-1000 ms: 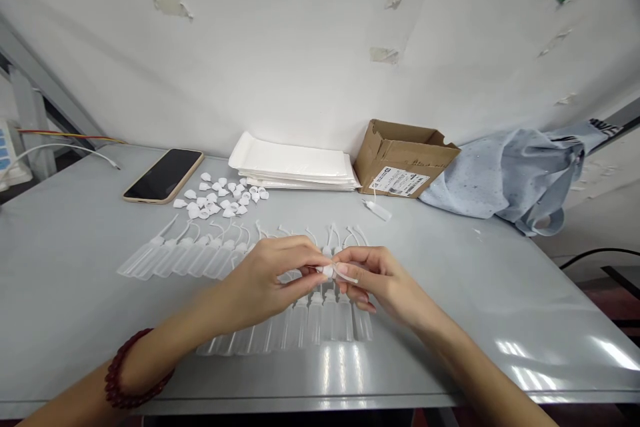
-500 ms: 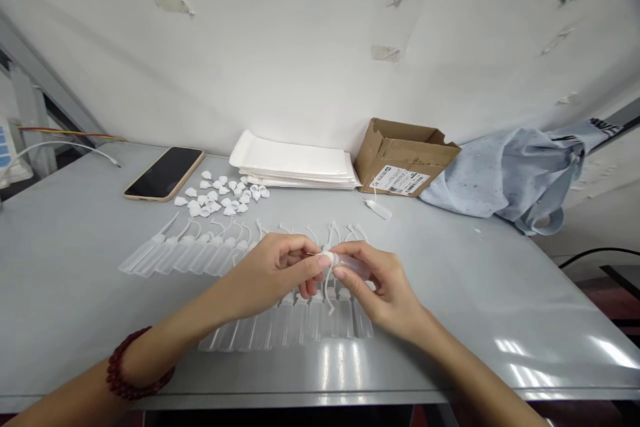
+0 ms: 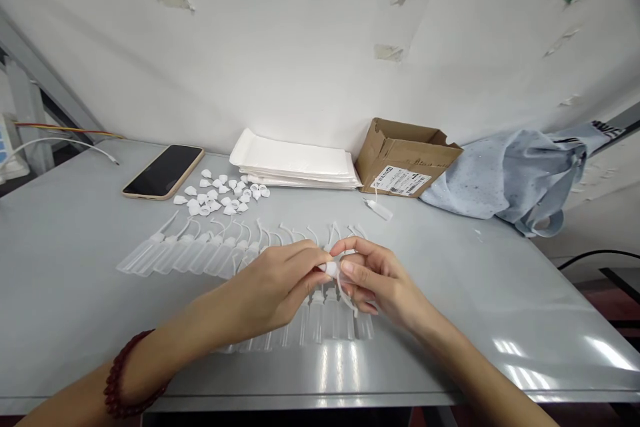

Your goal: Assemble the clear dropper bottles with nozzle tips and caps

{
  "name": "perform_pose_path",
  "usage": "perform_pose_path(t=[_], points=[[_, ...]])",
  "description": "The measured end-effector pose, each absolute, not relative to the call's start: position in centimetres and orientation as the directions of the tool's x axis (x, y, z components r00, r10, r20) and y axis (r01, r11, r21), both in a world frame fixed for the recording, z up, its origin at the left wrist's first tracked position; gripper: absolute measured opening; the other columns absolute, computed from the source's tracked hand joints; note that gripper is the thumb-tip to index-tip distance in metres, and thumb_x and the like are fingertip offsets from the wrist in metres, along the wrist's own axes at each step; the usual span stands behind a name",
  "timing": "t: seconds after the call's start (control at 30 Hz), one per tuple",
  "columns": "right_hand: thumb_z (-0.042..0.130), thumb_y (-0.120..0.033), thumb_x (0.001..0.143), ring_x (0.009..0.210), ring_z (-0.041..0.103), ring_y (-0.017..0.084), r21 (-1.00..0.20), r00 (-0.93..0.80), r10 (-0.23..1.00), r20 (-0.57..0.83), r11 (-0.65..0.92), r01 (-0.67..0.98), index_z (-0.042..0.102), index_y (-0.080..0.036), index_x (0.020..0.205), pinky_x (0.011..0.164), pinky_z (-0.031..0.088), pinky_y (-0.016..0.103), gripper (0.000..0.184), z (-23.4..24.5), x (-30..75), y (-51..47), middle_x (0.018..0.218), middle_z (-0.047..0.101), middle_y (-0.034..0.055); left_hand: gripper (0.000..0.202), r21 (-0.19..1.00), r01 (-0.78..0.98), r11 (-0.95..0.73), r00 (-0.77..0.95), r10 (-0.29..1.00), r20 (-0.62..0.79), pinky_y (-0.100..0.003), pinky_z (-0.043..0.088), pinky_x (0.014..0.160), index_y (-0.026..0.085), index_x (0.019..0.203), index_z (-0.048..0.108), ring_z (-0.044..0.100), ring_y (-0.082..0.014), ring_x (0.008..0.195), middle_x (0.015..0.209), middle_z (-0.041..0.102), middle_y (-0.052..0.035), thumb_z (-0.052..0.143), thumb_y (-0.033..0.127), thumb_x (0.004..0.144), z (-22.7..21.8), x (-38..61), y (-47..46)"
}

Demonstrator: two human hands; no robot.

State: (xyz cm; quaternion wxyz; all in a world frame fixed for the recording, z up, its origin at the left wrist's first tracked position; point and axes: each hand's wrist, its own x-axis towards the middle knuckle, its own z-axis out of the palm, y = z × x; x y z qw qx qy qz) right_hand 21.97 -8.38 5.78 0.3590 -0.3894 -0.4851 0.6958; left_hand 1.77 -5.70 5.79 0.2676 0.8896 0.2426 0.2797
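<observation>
Over the front row of clear squeeze bottles [image 3: 317, 321], my two hands meet at one small bottle with a white cap [image 3: 331, 269]. My left hand [image 3: 277, 280] pinches the cap between thumb and fingers. Around the bottle's neck and body close the fingers of my right hand [image 3: 387, 280], hiding most of the body. A thin white strap [image 3: 346, 299] dangles from the neck. Another row of bottles [image 3: 173, 255] with upright straps lies farther back, partly behind my left hand. Loose white cone-shaped caps [image 3: 213, 195] are scattered beyond that row.
A phone [image 3: 164, 172] lies at the back left. White padded envelopes [image 3: 295, 160] are stacked against the wall, beside an open cardboard box [image 3: 407, 160]. One single bottle [image 3: 379, 208] rests before the box. Bluish cloth [image 3: 495, 173] bunches at the right.
My left hand has turned, its back now facing up over the cap. My right fingers have shifted their grip near the neck, and the strap has swung right.
</observation>
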Motion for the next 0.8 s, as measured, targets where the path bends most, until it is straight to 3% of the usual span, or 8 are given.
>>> perform_pose_path(t=[0.1, 0.23, 0.33, 0.4, 0.57, 0.8], points=[[0.058, -0.037, 0.087, 0.041, 0.021, 0.003, -0.927, -0.476, 0.85, -0.224, -0.337, -0.165, 0.053, -0.018, 0.099, 0.035, 0.021, 0.015, 0.023, 5.5, 21.9, -8.3, 0.058, 0.047, -0.0066, 0.017, 0.54, 0.286, -0.792, 0.743, 0.539, 0.397, -0.025, 0.042, 0.062, 0.015, 0.098, 0.055, 0.052, -0.0139, 0.07, 0.082, 0.058, -0.0049, 0.039, 0.014, 0.094, 5.4, 1.7, -5.7], [0.055, -0.036, 0.09, 0.048, 0.035, 0.006, -0.995, -0.366, 0.927, -0.082, -0.095, -0.018, 0.051, -0.019, 0.105, 0.042, 0.03, 0.018, 0.023, 5.5, 21.4, -8.9, 0.064, 0.049, -0.0047, 0.025, 0.503, 0.272, -0.821, 0.662, 0.539, 0.522, -0.029, 0.046, 0.073, 0.016, 0.113, 0.051, 0.053, -0.0172, 0.085, 0.095, 0.059, -0.0077, 0.055, 0.02, 0.089, 5.5, 1.9, -5.8], [0.052, -0.031, 0.091, 0.058, 0.046, 0.009, -0.986, -0.353, 0.935, 0.029, 0.085, 0.143, 0.049, -0.02, 0.108, 0.05, 0.035, 0.02, 0.021, 5.6, 21.2, -9.2, 0.069, 0.054, -0.0027, 0.012, 0.491, 0.24, -0.837, 0.582, 0.529, 0.618, -0.029, 0.046, 0.073, 0.018, 0.098, 0.059, 0.052, -0.0162, 0.082, 0.088, 0.059, -0.0055, 0.057, 0.015, 0.087, 5.7, 2.2, -5.8], [0.051, -0.029, 0.092, 0.064, 0.05, 0.01, -0.966, -0.387, 0.92, 0.063, 0.153, 0.207, 0.048, -0.02, 0.11, 0.053, 0.036, 0.021, 0.02, 5.8, 21.3, -9.3, 0.071, 0.056, -0.0022, 0.01, 0.553, 0.218, -0.804, 0.51, 0.577, 0.638, -0.026, 0.045, 0.07, 0.018, 0.084, 0.06, 0.053, -0.0137, 0.077, 0.08, 0.059, -0.0027, 0.054, 0.01, 0.087, 5.8, 2.5, -5.9], [0.053, -0.027, 0.091, 0.061, 0.049, 0.01, -0.906, -0.41, 0.9, 0.148, 0.29, 0.309, 0.05, -0.022, 0.11, 0.051, 0.033, 0.02, 0.019, 6.0, 21.7, -9.3, 0.069, 0.057, -0.0035, 0.021, 0.821, 0.263, -0.507, 0.391, 0.834, 0.39, -0.021, 0.044, 0.061, 0.017, 0.071, 0.059, 0.055, -0.0101, 0.066, 0.068, 0.06, 0.0017, 0.052, 0.02, 0.09, 6.5, 2.8, -6.2], [0.051, -0.028, 0.092, 0.057, 0.045, 0.01, -0.89, -0.332, 0.932, 0.146, 0.271, 0.368, 0.051, -0.022, 0.108, 0.046, 0.03, 0.019, 0.017, 5.5, 21.7, -9.1, 0.064, 0.052, -0.0047, 0.024, 0.892, 0.337, -0.301, 0.511, 0.855, 0.095, -0.019, 0.046, 0.058, 0.019, 0.074, 0.068, 0.058, -0.0111, 0.064, 0.07, 0.066, 0.0017, 0.054, 0.034, 0.087, 7.0, 2.6, -5.6]])
